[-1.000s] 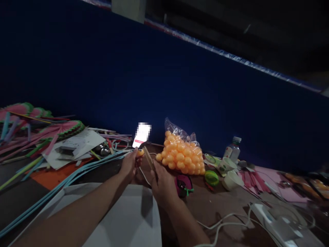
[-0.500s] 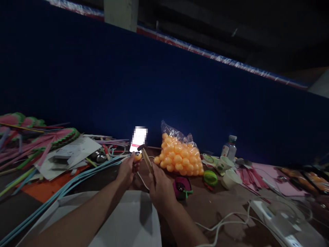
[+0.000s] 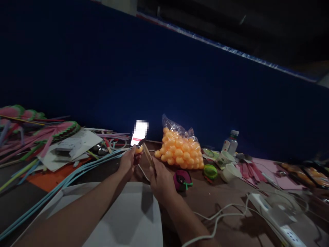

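Between the fingertips of my left hand (image 3: 129,161), I pinch a small orange ball (image 3: 139,149) that has a dark shiny spot on top. My right hand (image 3: 162,178) is closed round the light wooden handle of a small hammer (image 3: 148,155). Its dark head tilts over the ball, very close to it; whether they touch I cannot tell. Just behind stands a phone (image 3: 138,134) with a bright, blurred screen. A clear plastic bag (image 3: 180,149) full of orange balls sits to the right, and a purple pouch (image 3: 182,180) lies beside my right hand.
In front of me is a white tray (image 3: 123,219). Pink and green fan shapes (image 3: 59,132), papers and blue cords (image 3: 84,168) fill the left. To the right are a green ball (image 3: 210,172), cups (image 3: 230,173), a bottle (image 3: 230,142), white cables and a power strip (image 3: 275,219).
The view has tilted down slightly, so the table appears higher. The hammer's head sits lower over the ball, nearly at its top. Both hands keep their grips.
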A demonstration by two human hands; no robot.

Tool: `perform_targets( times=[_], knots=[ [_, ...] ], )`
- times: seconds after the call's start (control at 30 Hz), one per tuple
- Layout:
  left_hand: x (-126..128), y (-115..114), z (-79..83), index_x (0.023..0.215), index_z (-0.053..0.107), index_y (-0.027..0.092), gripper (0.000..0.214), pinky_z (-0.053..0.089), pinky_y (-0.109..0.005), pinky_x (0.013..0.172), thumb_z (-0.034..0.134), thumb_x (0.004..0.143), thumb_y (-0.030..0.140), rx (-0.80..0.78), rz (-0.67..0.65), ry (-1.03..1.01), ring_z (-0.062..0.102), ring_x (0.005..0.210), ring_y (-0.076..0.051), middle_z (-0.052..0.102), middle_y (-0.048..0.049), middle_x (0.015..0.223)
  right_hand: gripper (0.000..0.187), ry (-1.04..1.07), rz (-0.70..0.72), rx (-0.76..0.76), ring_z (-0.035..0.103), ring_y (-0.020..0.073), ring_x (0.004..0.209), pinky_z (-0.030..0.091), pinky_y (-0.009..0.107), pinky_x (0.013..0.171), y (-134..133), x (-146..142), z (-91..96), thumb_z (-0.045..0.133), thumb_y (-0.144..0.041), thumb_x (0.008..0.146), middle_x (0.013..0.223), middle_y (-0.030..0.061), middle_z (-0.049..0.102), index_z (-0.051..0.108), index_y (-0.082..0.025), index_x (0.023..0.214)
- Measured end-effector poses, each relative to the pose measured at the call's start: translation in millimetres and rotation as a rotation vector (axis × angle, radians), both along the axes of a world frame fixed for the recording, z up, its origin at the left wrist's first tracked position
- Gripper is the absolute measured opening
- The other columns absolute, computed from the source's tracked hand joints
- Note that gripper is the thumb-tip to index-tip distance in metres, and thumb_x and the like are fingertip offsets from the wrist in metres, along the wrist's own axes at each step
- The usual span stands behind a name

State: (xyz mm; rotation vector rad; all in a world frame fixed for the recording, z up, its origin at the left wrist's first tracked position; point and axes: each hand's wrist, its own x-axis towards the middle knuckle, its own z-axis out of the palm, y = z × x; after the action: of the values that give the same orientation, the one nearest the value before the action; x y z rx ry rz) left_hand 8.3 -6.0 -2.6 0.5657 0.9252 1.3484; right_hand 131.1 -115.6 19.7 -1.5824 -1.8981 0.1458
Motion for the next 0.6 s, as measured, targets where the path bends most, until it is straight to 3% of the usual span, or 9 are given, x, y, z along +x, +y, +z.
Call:
perform_targets(
  times=[0.23, 0.4, 0.6],
  knots=[
    [-1.5, -0.1, -0.9, 0.075, 0.058, 0.013, 0.029, 0.035, -0.017, 0.039, 0.06, 0.08, 0.042, -0.01, 0.008, 0.034, 0.047, 0.042, -0.006, 0.061, -0.0019, 0.06, 0.045, -0.008, 0.017, -0.046, 0.055, 0.0247, 0.117, 0.044, 0.039, 0.099, 0.3, -0.4, 0.6, 0.038, -0.025, 0.091, 0.126, 0.0139, 0.059, 0.045, -0.013, 0.134],
    [-2.7, 0.7, -4.5, 0.083, 0.059, 0.013, 0.033, 0.038, -0.017, 0.041, 0.061, 0.079, 0.045, 0.075, -0.032, 0.001, 0.052, 0.047, -0.007, 0.063, -0.0034, 0.067, 0.046, 0.047, 0.004, 0.114, 0.054, 0.0227, 0.119, 0.046, 0.036, 0.097, -0.5, -1.3, 0.1, 0.036, -0.025, 0.092, 0.133, 0.0144, 0.054, 0.041, -0.013, 0.136],
    [-0.9, 0.5, -1.7, 0.074, 0.056, 0.014, 0.03, 0.037, -0.017, 0.039, 0.063, 0.077, 0.042, -0.021, 0.038, 0.01, 0.049, 0.042, -0.006, 0.059, -0.0009, 0.058, 0.045, -0.023, 0.022, -0.031, 0.056, 0.0245, 0.116, 0.045, 0.039, 0.098, -0.1, -1.0, -1.5, 0.04, -0.023, 0.09, 0.126, 0.0145, 0.059, 0.045, -0.013, 0.134]
  ],
)
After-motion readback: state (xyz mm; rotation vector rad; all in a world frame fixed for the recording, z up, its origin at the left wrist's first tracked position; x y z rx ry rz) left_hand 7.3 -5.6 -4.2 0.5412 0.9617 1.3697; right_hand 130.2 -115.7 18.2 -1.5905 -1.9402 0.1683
